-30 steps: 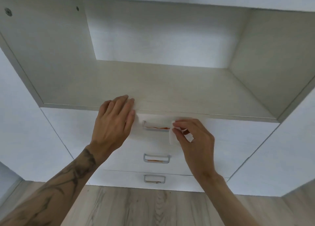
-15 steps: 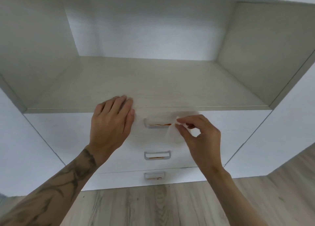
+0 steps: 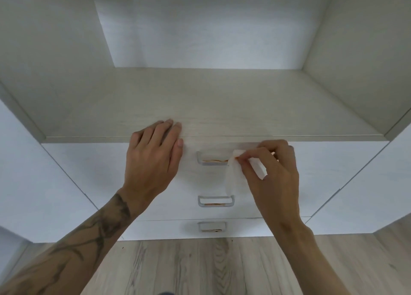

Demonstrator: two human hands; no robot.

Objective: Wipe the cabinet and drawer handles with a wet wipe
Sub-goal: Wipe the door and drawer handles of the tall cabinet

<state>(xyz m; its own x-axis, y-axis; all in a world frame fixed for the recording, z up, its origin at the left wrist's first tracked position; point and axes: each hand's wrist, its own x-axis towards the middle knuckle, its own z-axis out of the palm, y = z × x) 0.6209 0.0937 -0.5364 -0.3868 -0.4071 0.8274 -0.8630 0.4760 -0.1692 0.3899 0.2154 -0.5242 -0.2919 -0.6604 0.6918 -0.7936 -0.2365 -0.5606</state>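
A white cabinet has three stacked drawers, each with a recessed metal handle. My right hand (image 3: 271, 174) pinches a white wet wipe (image 3: 232, 174) against the right end of the top handle (image 3: 211, 160); that end is hidden by the wipe and fingers. My left hand (image 3: 153, 159) lies flat with straight fingers on the top drawer front and the shelf edge, just left of that handle. The middle handle (image 3: 215, 201) and the bottom handle (image 3: 211, 226) are uncovered below.
An open shelf compartment (image 3: 211, 99) sits above the drawers, with side walls left and right. White closed cabinet panels (image 3: 355, 183) flank the drawers. Wood-look floor (image 3: 211, 265) runs below.
The camera view has shifted, bringing the cabinet more centred. My right hand with the wipe stays at the right end of the top handle, the wipe now hanging lower. My left hand has stayed put.
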